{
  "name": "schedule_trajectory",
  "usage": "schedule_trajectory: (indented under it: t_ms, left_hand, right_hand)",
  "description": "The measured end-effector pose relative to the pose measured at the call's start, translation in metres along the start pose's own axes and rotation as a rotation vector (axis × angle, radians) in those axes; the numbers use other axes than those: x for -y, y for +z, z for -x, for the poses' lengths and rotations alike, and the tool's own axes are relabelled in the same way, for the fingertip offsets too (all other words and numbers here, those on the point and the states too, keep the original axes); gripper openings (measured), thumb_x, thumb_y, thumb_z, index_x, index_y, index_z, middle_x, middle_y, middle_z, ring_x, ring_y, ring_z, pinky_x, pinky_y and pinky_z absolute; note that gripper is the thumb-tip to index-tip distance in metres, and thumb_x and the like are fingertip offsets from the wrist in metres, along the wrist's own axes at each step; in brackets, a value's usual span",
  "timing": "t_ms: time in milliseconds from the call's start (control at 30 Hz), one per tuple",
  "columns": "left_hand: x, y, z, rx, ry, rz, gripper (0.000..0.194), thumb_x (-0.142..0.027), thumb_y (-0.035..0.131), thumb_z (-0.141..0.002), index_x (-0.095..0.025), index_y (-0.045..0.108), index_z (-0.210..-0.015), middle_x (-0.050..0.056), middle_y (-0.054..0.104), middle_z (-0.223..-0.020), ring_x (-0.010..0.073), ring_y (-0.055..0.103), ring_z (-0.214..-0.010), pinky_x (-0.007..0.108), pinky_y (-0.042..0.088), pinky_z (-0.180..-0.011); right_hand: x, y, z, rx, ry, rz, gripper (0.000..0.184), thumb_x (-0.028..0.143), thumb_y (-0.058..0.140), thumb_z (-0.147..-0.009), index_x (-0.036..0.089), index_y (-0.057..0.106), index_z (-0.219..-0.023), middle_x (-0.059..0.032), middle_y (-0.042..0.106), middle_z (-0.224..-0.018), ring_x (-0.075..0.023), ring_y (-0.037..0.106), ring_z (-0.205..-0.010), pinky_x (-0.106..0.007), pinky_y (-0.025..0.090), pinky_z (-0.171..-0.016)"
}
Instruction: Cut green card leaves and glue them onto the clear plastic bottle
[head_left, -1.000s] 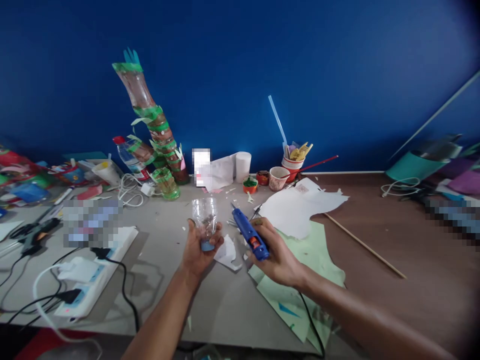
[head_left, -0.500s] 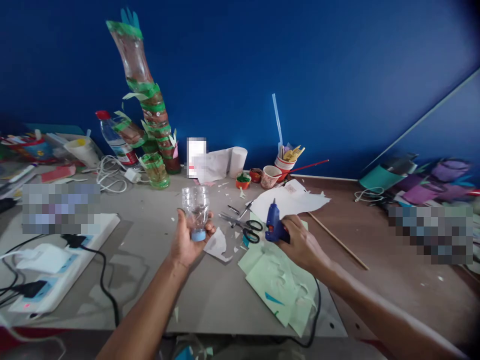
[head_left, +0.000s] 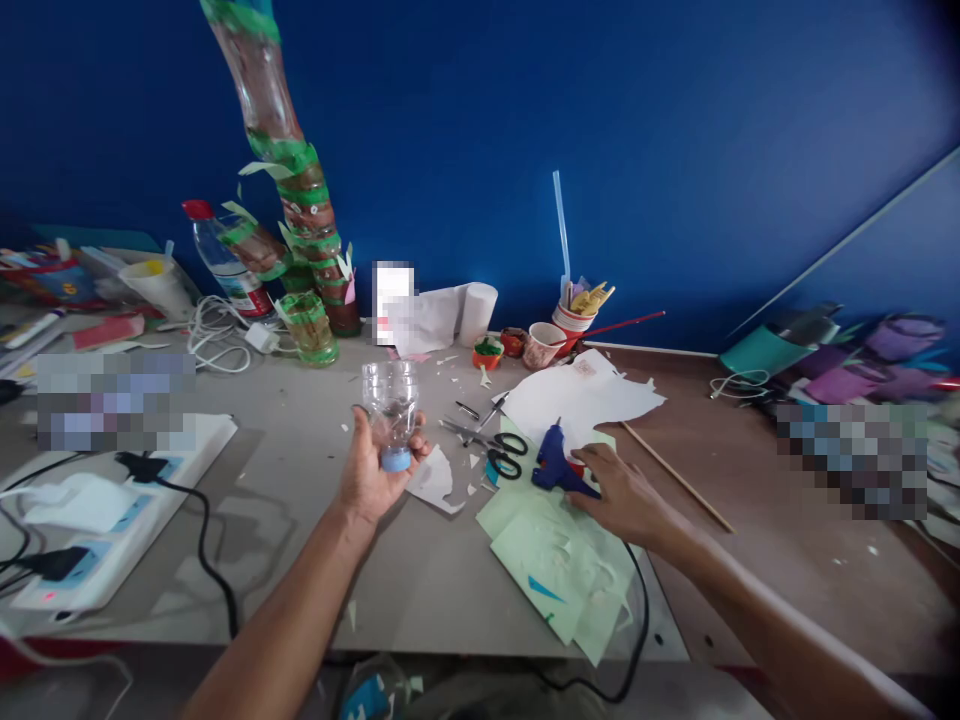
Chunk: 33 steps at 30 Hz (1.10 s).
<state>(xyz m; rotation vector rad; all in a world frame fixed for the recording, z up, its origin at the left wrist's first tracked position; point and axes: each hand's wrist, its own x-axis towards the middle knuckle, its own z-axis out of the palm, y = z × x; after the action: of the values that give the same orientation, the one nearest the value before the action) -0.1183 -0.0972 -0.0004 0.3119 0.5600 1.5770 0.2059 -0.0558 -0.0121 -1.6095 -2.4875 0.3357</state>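
The blue glue gun (head_left: 556, 462) now lies on green paper (head_left: 559, 560), the right hand (head_left: 624, 492) opened over it.

Slim bare forearms (head_left: 300, 590), two bare hands (head_left: 379, 475)

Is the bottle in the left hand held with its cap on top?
No, the blue cap is at the lower end of the clear bottle in the left hand.

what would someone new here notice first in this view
Probably the tower of green and brown bottle pieces, rising at the back left against the deep blue wall. Next, the clear bottle piece with its blue cap down, upright in the left hand near the middle. Then the blue glue gun by the right hand, just right of the black-handled scissors.
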Motion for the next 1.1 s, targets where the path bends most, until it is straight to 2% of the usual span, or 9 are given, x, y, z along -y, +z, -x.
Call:
schedule_trajectory:
  t_ms: [67,133,233,367,500,700,933,1100]
  left_hand:
    - [0.000,0.000,0.000,-0.003,-0.004,0.001,0.056,-0.066,0.052,-0.076,-0.013,0.064,-0.088,0.008,0.064,-0.080,0.0116,0.052,-0.056,0.028,0.048,-0.058]
    - [0.001,-0.001,-0.001,0.004,-0.013,-0.003,0.057,-0.066,0.050,-0.078,-0.012,0.064,-0.087,0.008,0.063,-0.080,0.0112,0.052,-0.056,0.028,0.048,-0.059]
    - [0.001,-0.003,-0.002,0.020,-0.023,-0.006,0.058,-0.066,0.047,-0.079,-0.011,0.064,-0.087,0.008,0.063,-0.081,0.0115,0.053,-0.057,0.028,0.049,-0.060]
    - [-0.001,-0.001,-0.001,0.015,-0.010,-0.007,0.057,-0.066,0.046,-0.080,-0.012,0.063,-0.088,0.008,0.063,-0.081,0.0113,0.053,-0.056,0.028,0.050,-0.060]
    - [-0.001,0.000,0.001,-0.017,-0.004,0.001,0.057,-0.067,0.046,-0.079,-0.013,0.064,-0.086,0.007,0.063,-0.079,0.0112,0.053,-0.055,0.027,0.049,-0.058]
    - [-0.001,-0.004,-0.001,0.021,-0.024,0.013,0.059,-0.067,0.044,-0.081,-0.012,0.065,-0.088,0.008,0.064,-0.080,0.0123,0.054,-0.057,0.028,0.050,-0.058]
    - [0.000,-0.002,0.000,0.017,-0.031,-0.012,0.060,-0.067,0.044,-0.081,-0.012,0.066,-0.087,0.009,0.064,-0.078,0.0127,0.054,-0.057,0.028,0.050,-0.059]
    - [0.000,-0.005,0.000,0.019,-0.030,0.008,0.060,-0.067,0.044,-0.081,-0.011,0.066,-0.087,0.008,0.064,-0.076,0.0128,0.054,-0.056,0.028,0.050,-0.058]
  right_hand:
    - [0.005,-0.011,0.000,-0.093,-0.025,-0.062,0.040,0.033,0.056,-0.081,0.015,0.058,-0.117,-0.0145,0.058,-0.115,-0.0256,0.059,-0.096,-0.040,0.044,-0.084]
    - [0.020,-0.020,-0.003,-0.214,-0.092,-0.168,0.032,0.031,0.053,-0.085,0.016,0.060,-0.113,-0.0129,0.061,-0.110,-0.0231,0.059,-0.091,-0.038,0.045,-0.083]
    - [0.061,-0.024,-0.013,-0.232,-0.268,-0.280,0.021,0.022,0.050,-0.087,0.017,0.065,-0.101,-0.0097,0.066,-0.095,-0.0213,0.060,-0.087,-0.036,0.045,-0.081]
    - [0.120,-0.009,-0.034,-0.054,-0.454,-0.180,0.020,0.012,0.049,-0.085,0.015,0.069,-0.090,-0.0084,0.067,-0.087,-0.0197,0.059,-0.085,-0.033,0.043,-0.081]
    - [0.153,0.013,-0.053,0.128,-0.540,0.050,0.020,0.014,0.050,-0.085,0.014,0.070,-0.086,-0.0093,0.067,-0.086,-0.0202,0.059,-0.085,-0.031,0.042,-0.079]
    - [0.163,0.032,-0.063,0.182,-0.638,0.230,0.016,0.016,0.053,-0.083,0.014,0.069,-0.086,-0.0101,0.067,-0.088,-0.0229,0.059,-0.087,-0.032,0.044,-0.076]
    - [0.176,0.030,-0.062,0.211,-0.677,0.352,0.020,0.011,0.049,-0.082,0.009,0.066,-0.091,-0.0152,0.068,-0.088,-0.0276,0.063,-0.087,-0.037,0.047,-0.071]
    - [0.170,0.023,-0.063,0.185,-0.616,0.271,0.016,0.013,0.051,-0.081,0.009,0.064,-0.088,-0.0142,0.067,-0.087,-0.0242,0.063,-0.082,-0.034,0.046,-0.073]
